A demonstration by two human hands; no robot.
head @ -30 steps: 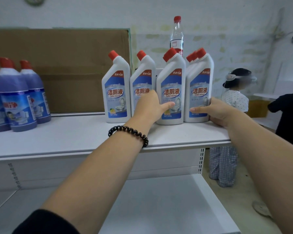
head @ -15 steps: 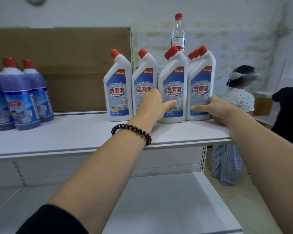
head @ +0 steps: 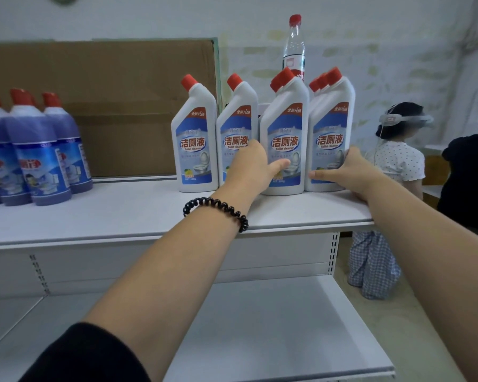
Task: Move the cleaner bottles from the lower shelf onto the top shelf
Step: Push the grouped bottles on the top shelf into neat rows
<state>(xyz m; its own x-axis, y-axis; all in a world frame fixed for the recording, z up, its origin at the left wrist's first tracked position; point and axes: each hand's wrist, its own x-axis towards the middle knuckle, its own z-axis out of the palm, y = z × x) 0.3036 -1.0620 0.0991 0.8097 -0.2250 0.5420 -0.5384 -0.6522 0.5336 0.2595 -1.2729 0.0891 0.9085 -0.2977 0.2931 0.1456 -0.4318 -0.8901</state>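
White bottles [head: 193, 139] with red caps stand upright in a tight row at the right end of the top shelf [head: 108, 216]. The left hand [head: 249, 168] grips the third bottle [head: 284, 119], thumb across its label and fingers tucked behind. The right hand [head: 351, 175] wraps the end bottle [head: 330, 119], thumb along its base. Purple bottles [head: 39, 161] stand at the far left of the same shelf. The lower shelf [head: 260, 326] sits beneath both arms.
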